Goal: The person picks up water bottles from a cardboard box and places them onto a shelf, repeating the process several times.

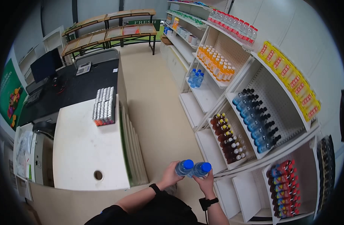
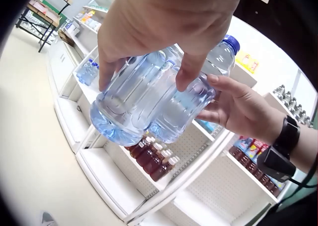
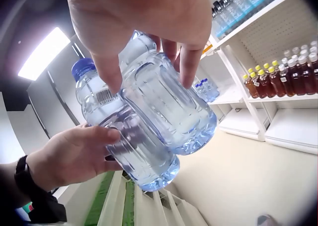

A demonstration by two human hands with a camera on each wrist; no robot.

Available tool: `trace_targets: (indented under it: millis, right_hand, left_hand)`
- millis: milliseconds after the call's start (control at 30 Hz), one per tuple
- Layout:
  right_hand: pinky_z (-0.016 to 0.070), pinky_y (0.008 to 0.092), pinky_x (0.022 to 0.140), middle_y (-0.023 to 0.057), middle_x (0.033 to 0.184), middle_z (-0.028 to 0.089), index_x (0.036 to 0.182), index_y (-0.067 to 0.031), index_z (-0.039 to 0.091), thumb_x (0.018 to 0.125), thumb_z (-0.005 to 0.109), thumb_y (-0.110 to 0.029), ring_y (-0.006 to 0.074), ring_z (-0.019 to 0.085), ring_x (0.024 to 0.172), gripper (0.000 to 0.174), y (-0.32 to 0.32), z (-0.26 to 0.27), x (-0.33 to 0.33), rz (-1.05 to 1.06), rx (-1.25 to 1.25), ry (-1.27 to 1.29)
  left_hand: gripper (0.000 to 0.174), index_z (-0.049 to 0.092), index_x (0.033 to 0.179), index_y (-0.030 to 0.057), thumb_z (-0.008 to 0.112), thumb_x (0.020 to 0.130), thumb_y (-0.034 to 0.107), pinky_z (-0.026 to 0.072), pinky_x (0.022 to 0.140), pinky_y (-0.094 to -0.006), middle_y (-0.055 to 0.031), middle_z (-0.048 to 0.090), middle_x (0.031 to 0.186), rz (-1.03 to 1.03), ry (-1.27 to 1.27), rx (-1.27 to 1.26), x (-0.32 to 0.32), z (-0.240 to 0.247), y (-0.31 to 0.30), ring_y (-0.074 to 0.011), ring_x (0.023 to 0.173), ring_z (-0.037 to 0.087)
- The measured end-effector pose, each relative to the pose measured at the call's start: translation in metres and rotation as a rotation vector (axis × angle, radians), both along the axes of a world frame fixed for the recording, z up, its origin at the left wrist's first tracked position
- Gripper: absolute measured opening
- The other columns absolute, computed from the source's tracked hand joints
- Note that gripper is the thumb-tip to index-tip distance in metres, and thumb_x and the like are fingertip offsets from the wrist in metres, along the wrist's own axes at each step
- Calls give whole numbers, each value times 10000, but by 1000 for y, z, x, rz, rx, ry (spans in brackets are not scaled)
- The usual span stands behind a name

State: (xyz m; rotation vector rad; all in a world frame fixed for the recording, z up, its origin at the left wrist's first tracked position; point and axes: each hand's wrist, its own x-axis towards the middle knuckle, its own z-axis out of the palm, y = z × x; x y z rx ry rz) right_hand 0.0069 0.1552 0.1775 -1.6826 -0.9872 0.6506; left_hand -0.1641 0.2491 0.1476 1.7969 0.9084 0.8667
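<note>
Two clear blue-capped bottles, the left-hand bottle [image 1: 184, 168] and the right-hand bottle [image 1: 200, 170], lay side by side and touching at lower centre of the head view, caps toward the camera. Left hand [image 1: 170, 174]: curled round the left-hand bottle. Right hand [image 1: 206, 183]: curled round the right-hand bottle. Wristbands: one black item per wrist. White counter [image 1: 80, 150], left: one pack of cans [image 1: 104, 106] on its upper right corner. Shelving, right: orange drinks [image 1: 215, 63], upper centre-right; blue-capped bottles [image 1: 195, 78], just left and below; red-capped bottles [image 1: 284, 189], lower right.
</note>
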Motion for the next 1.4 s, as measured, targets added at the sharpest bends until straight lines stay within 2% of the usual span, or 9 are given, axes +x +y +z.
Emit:
trace_targets:
  millis: [233,400,567,667,733,833,933,1133,1400]
  right_hand:
    - [503,417,895,129,1231,485,1261,-38,385,674,788,-70,245,509,1150,713,190,2,122,48,-32,50]
    - [519,404,862,149,1204,513,1277,-28,400,688,788,-91,263,507,1146,708,348,-17,201,-40,-127,-79]
    - [431,357,944,151,1214,518,1281,6,397,684,801,-100,248,517,1121,728,537,-147,309,-86,-76,-196]
    - [412,365,962,150,1206,528,1271,13,395,680,800,-83,268,514,1130,723,667,-200,347,-264,-6,20]
    - [396,373,970,161,1203,530,1260,9,398,690,795,-80,277,521,1121,700,727,-235,378,-294,94,16]
    - [390,377,979,167,1212,525,1268,7,395,697,788,-76,290,523,1122,698,801,-265,410,-358,-11,-130]
    - [389,377,982,170,1224,516,1277,13,389,705,783,-73,290,517,1134,699,848,-308,443,-399,-46,-178]
    - [392,386,989,168,1247,496,1293,18,372,722,775,-59,286,499,1157,703,877,-329,464,-391,-40,-99]
    - [361,373,1031,147,1339,420,1346,-19,311,737,740,11,247,418,1246,746,883,-315,477,-295,-20,103]
  left_hand:
    - [620,480,1186,17,741,629,92,446,930,-396,-188,542,1135,21,36,-85,112,20,188,-362,1073,532]
    - [627,477,1197,21,746,635,90,446,933,-392,-189,540,1139,98,5,-135,182,-12,319,-366,1087,527]
    - [629,463,1205,38,744,644,81,447,925,-387,-177,536,1144,87,22,-179,246,-59,457,-356,1096,528]
    - [626,461,1200,50,739,640,70,448,923,-383,-165,530,1152,72,48,-240,280,-110,530,-353,1094,530]
    - [623,464,1193,62,726,628,44,442,933,-384,-158,523,1157,40,41,-334,297,-120,577,-357,1099,523]
    - [612,466,1187,62,727,633,45,442,932,-382,-159,523,1155,7,88,-329,318,-143,640,-359,1098,523]
    - [602,466,1179,64,726,637,36,452,916,-380,-159,523,1149,-19,110,-336,334,-166,683,-365,1083,528]
    - [601,461,1174,63,724,636,18,466,883,-391,-161,526,1135,61,70,-406,366,-201,739,-368,1062,536]
    - [567,460,1157,42,726,656,25,465,879,-396,-168,537,1133,101,2,-338,443,-238,786,-374,1060,538]
